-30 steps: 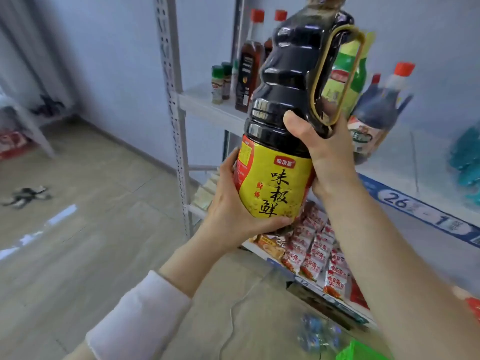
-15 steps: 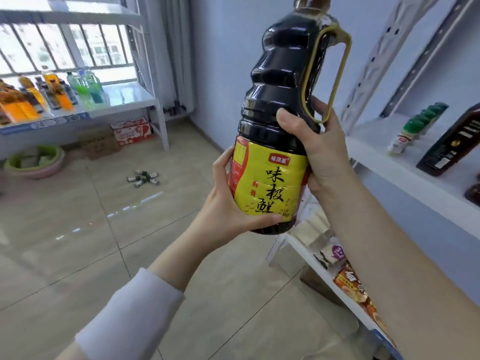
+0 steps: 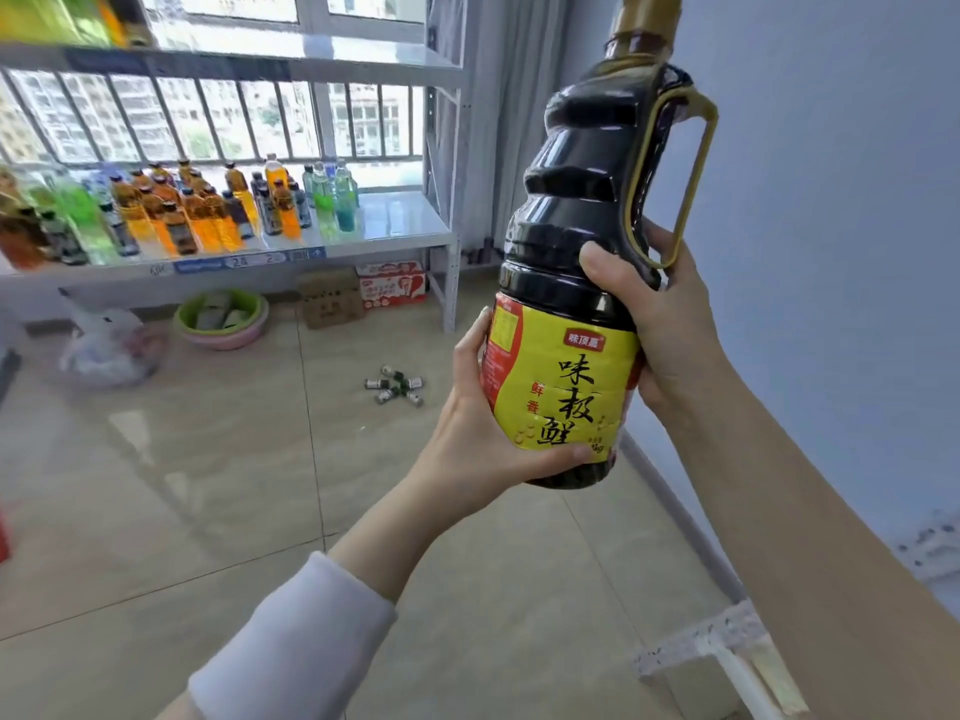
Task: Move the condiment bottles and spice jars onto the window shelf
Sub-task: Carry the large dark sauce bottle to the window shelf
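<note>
A large dark soy sauce bottle point(image 3: 582, 231) with a yellow label and a gold loop handle stands upright in front of me, held by both hands. My left hand point(image 3: 467, 439) cups its base, thumb across the bottom of the label. My right hand point(image 3: 660, 314) grips its middle, just under the handle. The window shelf point(image 3: 405, 220) runs along the far wall under a barred window. Its left and middle part carries several drink bottles point(image 3: 208, 210), orange, green and blue; its right end is bare.
On the tiled floor between me and the shelf lie several small jars point(image 3: 397, 389). Under the shelf sit a green and pink basin point(image 3: 223, 319), cardboard boxes point(image 3: 363, 293) and a plastic bag point(image 3: 109, 345). A blue wall runs along the right.
The view has swung left, away from the condiment rack and toward the window shelf, which is now nearer and centred. Both hands keep the same hold on the bottle.
</note>
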`<state>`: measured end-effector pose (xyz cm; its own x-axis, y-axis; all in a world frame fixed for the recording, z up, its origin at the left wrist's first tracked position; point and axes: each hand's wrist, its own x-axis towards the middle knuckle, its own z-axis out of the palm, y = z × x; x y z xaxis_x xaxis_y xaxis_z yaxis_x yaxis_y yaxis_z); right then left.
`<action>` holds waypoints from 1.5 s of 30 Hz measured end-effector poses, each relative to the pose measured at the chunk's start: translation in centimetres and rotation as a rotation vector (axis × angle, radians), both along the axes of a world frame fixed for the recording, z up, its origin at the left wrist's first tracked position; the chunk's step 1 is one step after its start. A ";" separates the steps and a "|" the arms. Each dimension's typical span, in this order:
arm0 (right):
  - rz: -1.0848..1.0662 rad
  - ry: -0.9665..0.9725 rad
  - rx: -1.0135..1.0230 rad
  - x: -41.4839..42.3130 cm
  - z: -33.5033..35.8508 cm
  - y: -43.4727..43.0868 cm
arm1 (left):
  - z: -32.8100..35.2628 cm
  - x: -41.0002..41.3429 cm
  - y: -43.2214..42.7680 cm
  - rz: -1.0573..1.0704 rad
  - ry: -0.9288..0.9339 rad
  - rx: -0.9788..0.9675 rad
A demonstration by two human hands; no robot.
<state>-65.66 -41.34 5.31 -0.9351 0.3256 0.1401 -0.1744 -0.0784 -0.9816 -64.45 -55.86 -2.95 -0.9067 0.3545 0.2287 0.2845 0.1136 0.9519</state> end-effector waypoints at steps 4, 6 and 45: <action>0.056 -0.018 -0.013 -8.5 0.0 -3.1 | 0.3 -7.4 -2.9 0.055 -0.022 0.002; 0.090 -0.028 -0.007 -12.6 -0.3 -5.0 | 0.1 -11.1 -4.8 0.085 -0.031 -0.006; 0.417 -0.017 0.079 -82.9 0.6 -33.4 | 0.2 -77.9 -32.1 0.365 -0.047 0.017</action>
